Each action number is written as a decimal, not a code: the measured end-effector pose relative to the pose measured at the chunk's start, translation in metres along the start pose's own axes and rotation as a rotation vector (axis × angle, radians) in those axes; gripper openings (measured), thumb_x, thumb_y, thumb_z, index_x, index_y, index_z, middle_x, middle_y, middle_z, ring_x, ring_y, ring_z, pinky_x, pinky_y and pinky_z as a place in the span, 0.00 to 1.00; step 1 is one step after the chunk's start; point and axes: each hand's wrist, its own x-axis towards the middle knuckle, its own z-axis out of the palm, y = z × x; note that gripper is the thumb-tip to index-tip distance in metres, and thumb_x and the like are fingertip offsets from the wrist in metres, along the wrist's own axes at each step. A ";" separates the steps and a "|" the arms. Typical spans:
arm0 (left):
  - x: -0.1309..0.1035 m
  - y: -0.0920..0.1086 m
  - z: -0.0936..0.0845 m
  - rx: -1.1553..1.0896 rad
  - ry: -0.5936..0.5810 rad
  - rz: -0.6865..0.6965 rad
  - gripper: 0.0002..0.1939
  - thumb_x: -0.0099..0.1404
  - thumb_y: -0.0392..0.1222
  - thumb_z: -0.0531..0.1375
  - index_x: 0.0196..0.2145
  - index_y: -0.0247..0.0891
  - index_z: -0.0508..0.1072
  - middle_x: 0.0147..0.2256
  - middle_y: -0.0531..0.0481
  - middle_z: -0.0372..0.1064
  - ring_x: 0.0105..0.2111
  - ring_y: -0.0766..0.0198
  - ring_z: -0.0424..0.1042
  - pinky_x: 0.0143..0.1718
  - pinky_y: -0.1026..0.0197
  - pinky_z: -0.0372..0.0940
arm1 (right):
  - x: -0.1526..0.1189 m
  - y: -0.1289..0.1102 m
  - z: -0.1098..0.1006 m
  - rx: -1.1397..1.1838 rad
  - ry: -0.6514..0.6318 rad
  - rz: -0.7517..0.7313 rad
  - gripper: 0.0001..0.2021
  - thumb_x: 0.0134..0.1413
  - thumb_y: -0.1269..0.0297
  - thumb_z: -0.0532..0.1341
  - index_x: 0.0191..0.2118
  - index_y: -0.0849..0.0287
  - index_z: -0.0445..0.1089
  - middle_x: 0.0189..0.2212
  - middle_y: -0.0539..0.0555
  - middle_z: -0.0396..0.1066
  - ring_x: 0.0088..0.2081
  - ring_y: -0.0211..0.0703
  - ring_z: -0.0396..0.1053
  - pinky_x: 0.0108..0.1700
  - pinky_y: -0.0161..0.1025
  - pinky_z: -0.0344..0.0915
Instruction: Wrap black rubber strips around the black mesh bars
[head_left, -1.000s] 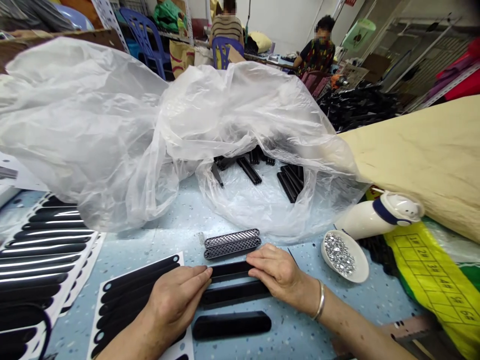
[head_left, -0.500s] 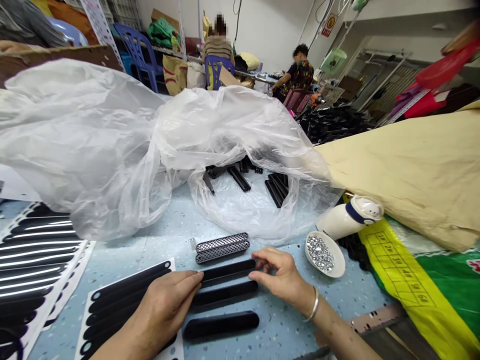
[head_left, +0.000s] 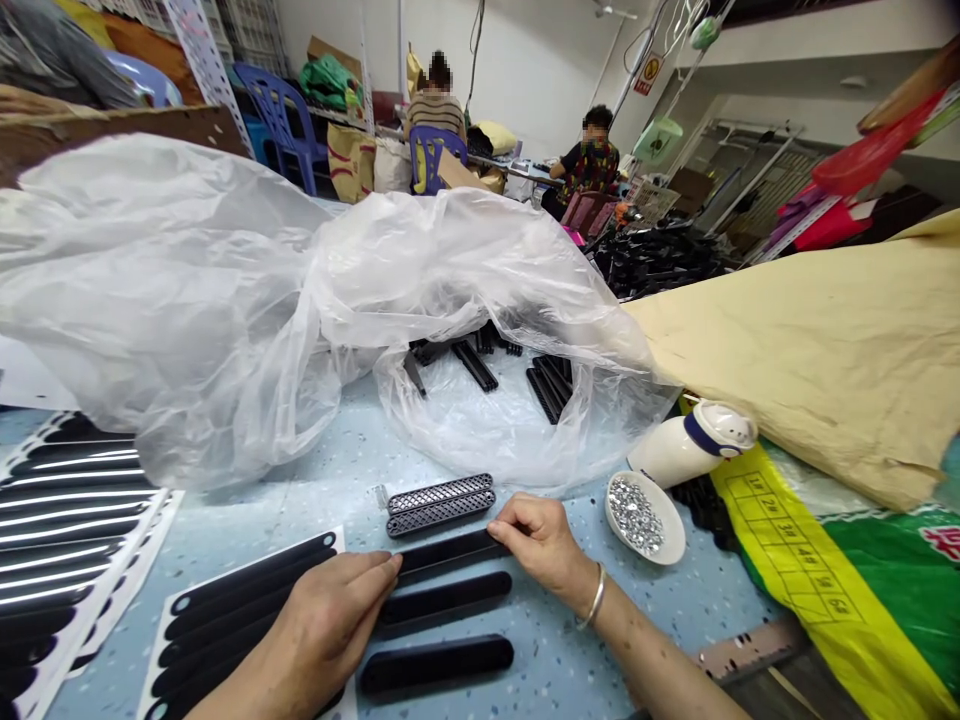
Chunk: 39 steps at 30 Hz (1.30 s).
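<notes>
Three long black strips lie one below another on the blue speckled table. My left hand (head_left: 337, 610) rests at the left end of the top black strip (head_left: 450, 556), its fingers pressed together on that end. At the strip's right end, my right hand (head_left: 536, 540) has thumb and fingers pinched on the tip. The middle black strip (head_left: 450, 602) and the bottom black strip (head_left: 439, 667) lie untouched on their right parts. Just above are two grey lattice-patterned pieces (head_left: 441, 504), side by side. A white sheet with black strips (head_left: 247, 600) lies partly under my left forearm.
A bowl of small shiny pieces (head_left: 636, 515) and a white bottle (head_left: 694, 440) stand at the right. Clear plastic bags (head_left: 480, 260) with black parts cover the back. More black strips on sheets (head_left: 75, 530) lie at far left. Two people sit in the background.
My right hand has closed from a loose, parted grip to a pinch on the top strip's right end. The camera view has shifted slightly.
</notes>
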 end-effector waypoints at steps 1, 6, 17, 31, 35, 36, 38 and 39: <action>0.000 0.000 0.000 -0.001 0.003 0.000 0.12 0.70 0.31 0.51 0.46 0.37 0.72 0.35 0.46 0.78 0.32 0.63 0.78 0.35 0.66 0.73 | 0.000 0.000 0.001 -0.008 0.008 0.001 0.14 0.54 0.63 0.61 0.20 0.59 0.68 0.19 0.49 0.67 0.22 0.36 0.64 0.27 0.34 0.59; -0.001 0.001 -0.001 0.000 -0.011 -0.022 0.11 0.70 0.31 0.51 0.46 0.38 0.71 0.35 0.46 0.77 0.33 0.62 0.78 0.36 0.64 0.73 | -0.001 -0.001 0.000 -0.022 0.026 0.019 0.18 0.60 0.62 0.56 0.20 0.59 0.65 0.18 0.48 0.62 0.22 0.35 0.60 0.27 0.34 0.59; -0.004 0.000 -0.004 0.080 -0.044 -0.019 0.12 0.69 0.31 0.51 0.47 0.37 0.69 0.36 0.45 0.77 0.33 0.61 0.78 0.36 0.64 0.72 | -0.010 -0.012 0.011 -0.029 0.046 0.097 0.10 0.40 0.65 0.70 0.30 0.60 0.71 0.24 0.48 0.66 0.23 0.36 0.63 0.26 0.34 0.61; 0.024 0.025 -0.020 0.212 -0.008 0.029 0.14 0.67 0.31 0.56 0.50 0.34 0.70 0.43 0.40 0.75 0.40 0.56 0.76 0.42 0.56 0.71 | -0.047 0.011 -0.043 -0.560 0.254 -0.092 0.08 0.62 0.68 0.55 0.33 0.61 0.70 0.26 0.54 0.66 0.29 0.43 0.64 0.32 0.39 0.58; 0.055 0.045 0.011 -0.013 -0.177 -0.015 0.11 0.67 0.29 0.54 0.44 0.36 0.71 0.41 0.41 0.74 0.40 0.56 0.73 0.41 0.55 0.70 | -0.049 0.029 -0.046 -0.752 0.175 -0.099 0.15 0.61 0.71 0.54 0.23 0.59 0.65 0.23 0.55 0.64 0.28 0.45 0.62 0.31 0.40 0.54; 0.061 0.047 0.019 -0.031 -0.242 -0.045 0.10 0.67 0.29 0.53 0.42 0.36 0.71 0.40 0.41 0.74 0.40 0.56 0.73 0.41 0.54 0.70 | -0.047 0.030 -0.044 -0.748 0.173 -0.109 0.16 0.60 0.73 0.52 0.21 0.58 0.64 0.23 0.55 0.63 0.28 0.45 0.61 0.31 0.40 0.54; 0.069 0.048 0.033 -0.041 -0.361 -0.116 0.08 0.66 0.28 0.53 0.37 0.35 0.71 0.37 0.42 0.73 0.38 0.55 0.72 0.40 0.53 0.70 | -0.043 0.029 -0.041 -0.728 0.182 -0.120 0.17 0.60 0.75 0.51 0.20 0.58 0.62 0.22 0.55 0.63 0.27 0.45 0.61 0.30 0.41 0.53; 0.071 0.047 0.037 -0.043 -0.411 -0.153 0.08 0.65 0.28 0.53 0.35 0.36 0.70 0.35 0.44 0.72 0.37 0.55 0.72 0.39 0.53 0.69 | -0.043 0.026 -0.041 -0.725 0.183 -0.125 0.17 0.60 0.75 0.50 0.21 0.58 0.62 0.22 0.55 0.63 0.28 0.45 0.61 0.30 0.41 0.53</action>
